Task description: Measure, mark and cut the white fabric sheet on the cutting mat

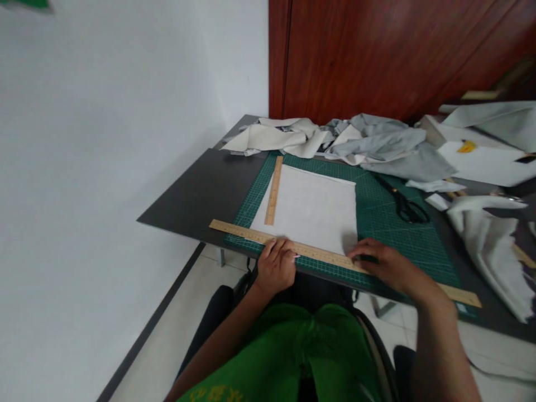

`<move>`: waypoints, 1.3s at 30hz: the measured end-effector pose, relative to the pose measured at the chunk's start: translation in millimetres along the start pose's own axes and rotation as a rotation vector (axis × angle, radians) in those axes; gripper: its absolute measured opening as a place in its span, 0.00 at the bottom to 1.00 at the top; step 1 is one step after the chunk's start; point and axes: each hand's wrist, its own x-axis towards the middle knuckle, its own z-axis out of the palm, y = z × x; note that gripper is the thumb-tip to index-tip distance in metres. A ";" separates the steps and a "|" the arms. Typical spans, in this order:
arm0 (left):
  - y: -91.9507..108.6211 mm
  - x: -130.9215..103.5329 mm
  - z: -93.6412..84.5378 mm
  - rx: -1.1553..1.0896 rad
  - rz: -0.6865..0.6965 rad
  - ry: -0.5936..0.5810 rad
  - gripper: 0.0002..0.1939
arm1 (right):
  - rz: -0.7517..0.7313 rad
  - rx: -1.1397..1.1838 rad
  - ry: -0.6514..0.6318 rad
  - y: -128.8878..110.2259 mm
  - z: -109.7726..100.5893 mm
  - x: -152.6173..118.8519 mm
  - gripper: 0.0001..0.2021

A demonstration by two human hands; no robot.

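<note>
Two hands on a long ruler at the bench edge

No containers show; everything lies loose on the dark, flat bench (196,192). A green gridded cutting mat (389,223) carries a pale rectangular cloth panel (312,209), smooth and matte. The long wooden ruler (322,255) lies across the panel's near edge, running from 9 o'clock to 4 o'clock. The left hand (275,267) rests curled on it with fingers bent over its top edge; the right hand (383,262) presses flat, fingers spread narrow, just at 3 o'clock of the left. A short wooden ruler (273,191) lies along the panel's 9 o'clock side, nearly square to the long one. Black scissors (405,205) sit on the mat at 2 o'clock. Crumpled cream and grey fabric (335,139) heaps at 12 o'clock
</note>
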 end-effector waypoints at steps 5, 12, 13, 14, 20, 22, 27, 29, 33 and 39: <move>-1.7 3.3 1.2 -0.009 0.019 0.026 0.08 | -0.010 0.025 -0.030 2.1 -3.9 0.1 0.13; -2.3 3.1 1.7 -0.014 0.026 0.027 0.08 | -0.019 0.019 -0.041 2.0 -4.9 0.6 0.12; -2.4 2.6 2.0 -0.014 0.024 0.025 0.08 | -0.023 0.019 -0.039 1.5 -5.0 0.4 0.12; -2.5 2.2 2.2 -0.016 0.020 0.023 0.09 | -0.024 0.019 -0.040 1.1 -5.1 0.4 0.12; -2.1 1.5 2.1 -0.026 0.010 0.017 0.09 | -0.016 0.019 -0.047 1.4 -5.1 -0.1 0.12; -1.9 1.7 2.0 -0.030 0.009 0.022 0.09 | -0.013 0.016 -0.040 1.4 -5.1 -1.2 0.11; -1.9 1.8 2.0 -0.033 0.000 0.009 0.09 | 0.039 -0.046 -0.055 1.5 -5.2 -6.4 0.10; -1.8 1.7 2.1 -0.032 0.001 0.011 0.09 | 0.064 -0.071 -0.055 2.9 -5.1 -7.9 0.11; -1.6 1.2 2.6 -0.026 0.004 0.019 0.09 | 0.059 -0.083 -0.054 5.4 -4.7 -8.0 0.10; -1.7 1.4 2.5 -0.024 -0.001 0.001 0.09 | 0.075 -0.102 -0.052 5.3 -3.4 -6.0 0.09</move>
